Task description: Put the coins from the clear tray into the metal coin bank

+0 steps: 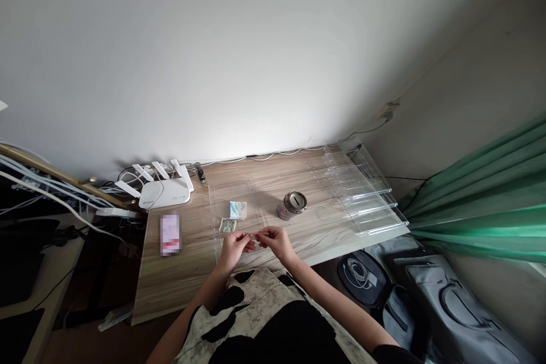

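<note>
My left hand (237,248) and my right hand (276,242) meet fingertip to fingertip above the front of the desk. Both are closed in a pinch; whatever small thing lies between the fingers is too hidden to name. Just beyond my left hand lies a folded green banknote (227,225). Touching its upper edge is a blue and white folded note (238,210). Both notes rest on a clear plastic tray (215,205). To the right of the tray stands a round tin money box (292,206) with a slot in its lid, nearest to my right hand.
A white router (165,191) with raised antennas sits at the back left, a small dark bottle (199,173) beside it. A blurred pink item (170,233) lies in front. Several clear acrylic trays (367,199) overlap at the right. Dark bags (452,307) stand below the desk (187,278).
</note>
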Demonstrator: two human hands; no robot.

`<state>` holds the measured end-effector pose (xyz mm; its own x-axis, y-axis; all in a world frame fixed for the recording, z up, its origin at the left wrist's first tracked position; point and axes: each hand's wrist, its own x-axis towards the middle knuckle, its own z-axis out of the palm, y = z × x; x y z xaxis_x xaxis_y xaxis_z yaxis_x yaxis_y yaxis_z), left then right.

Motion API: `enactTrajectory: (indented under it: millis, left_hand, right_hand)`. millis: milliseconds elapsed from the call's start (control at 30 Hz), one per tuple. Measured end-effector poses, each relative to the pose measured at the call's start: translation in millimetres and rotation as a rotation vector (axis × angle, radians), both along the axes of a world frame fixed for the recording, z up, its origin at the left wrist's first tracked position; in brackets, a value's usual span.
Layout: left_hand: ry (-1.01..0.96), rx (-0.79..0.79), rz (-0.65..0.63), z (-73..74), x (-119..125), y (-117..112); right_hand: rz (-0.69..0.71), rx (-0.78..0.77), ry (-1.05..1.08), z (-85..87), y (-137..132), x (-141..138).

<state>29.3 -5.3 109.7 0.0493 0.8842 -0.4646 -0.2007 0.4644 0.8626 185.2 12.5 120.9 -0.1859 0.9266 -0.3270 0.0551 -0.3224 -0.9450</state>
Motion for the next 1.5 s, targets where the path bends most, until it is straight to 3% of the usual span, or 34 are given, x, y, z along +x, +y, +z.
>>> enactTrajectory:
  millis: [67, 200, 300, 367, 500, 700, 900, 1267, 1367, 1500]
  left_hand:
    - [0.001, -0.039, 0.021, -4.2, -2, 0]
    - [0.018, 0.006, 0.122, -14.7, -15, 0]
    - [0.021, 0.009, 0.162, -22.1, -24, -1]
    - [0.012, 0.0, 0.163, -25.1, -26, -1]
    - [-0.011, -0.001, 0.143, -24.4, -27, -1]
    - [-0.01, 0.002, 0.175, -17.6, -29, 0]
    - [-0.001, -0.003, 0.165, -18.4, -29, 1]
    - [0.011, -0.004, 0.16, -23.4, -35, -1]
    - [0.021, -0.006, 0.152, -25.4, -35, -1]
    - [0.025, -0.003, 0.142, -27.7, -34, -1]
  right_hand:
    - [-0.074, 0.149, -0.158, 6.8, 15, 21]
    - [-0.347, 0.308, -0.535, 20.4, 66, 98]
    - [-0.311, 0.237, -0.715, 18.9, 96, 144]
    - [-0.257, 0.216, -0.814, 13.8, 105, 156]
    - [-0.191, 0.277, -1.071, 7.6, 105, 150]
    - [-0.022, 0.343, -1.312, 14.8, 100, 136]
    - [0.037, 0.26, -1.327, 17.7, 107, 132]
    - [-0.131, 0.148, -0.946, 7.0, 116, 143]
    - [-0.122, 0.111, -0.982, 7.3, 114, 143]
    - [-0.01, 0.143, -1.221, 12.7, 113, 136]
